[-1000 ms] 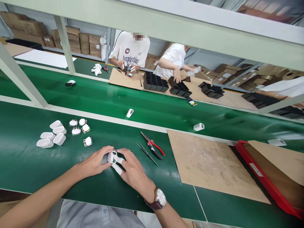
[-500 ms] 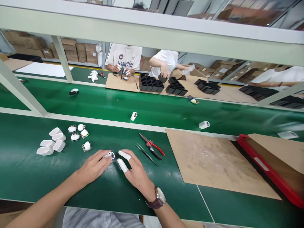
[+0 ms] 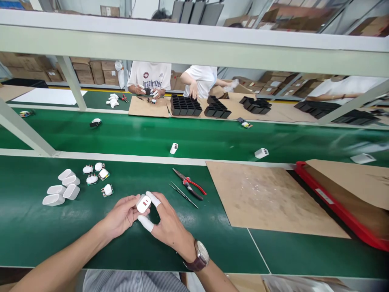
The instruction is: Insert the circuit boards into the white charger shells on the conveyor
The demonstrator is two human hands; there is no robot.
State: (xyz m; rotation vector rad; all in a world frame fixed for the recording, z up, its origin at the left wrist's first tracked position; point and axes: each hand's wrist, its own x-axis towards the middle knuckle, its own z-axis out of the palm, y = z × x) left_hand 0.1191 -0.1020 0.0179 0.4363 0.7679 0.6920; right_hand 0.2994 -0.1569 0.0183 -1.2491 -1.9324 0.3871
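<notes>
My left hand (image 3: 123,215) holds a white USB charger (image 3: 143,204), its end with a red port facing up toward me. White finger cots cover the thumb and index finger of my right hand (image 3: 165,223), which close around the charger's right side. To the left lie several empty white charger housings (image 3: 71,192). Beside them are several small circuit boards with white-wrapped tops (image 3: 107,190). Beyond my right hand rest tweezers (image 3: 184,195) and red-handled pliers (image 3: 189,184).
A cardboard sheet (image 3: 267,198) and a red-edged tray (image 3: 337,207) lie to the right. Behind a low rail, a green belt (image 3: 136,134) carries white chargers (image 3: 261,153) and boards. Co-workers sit across, near black divided trays (image 3: 186,106). A shelf beam (image 3: 194,52) crosses above.
The charger in my left hand has turned, so its port end now shows. My right hand has come left onto it. The whole view has shifted slightly.
</notes>
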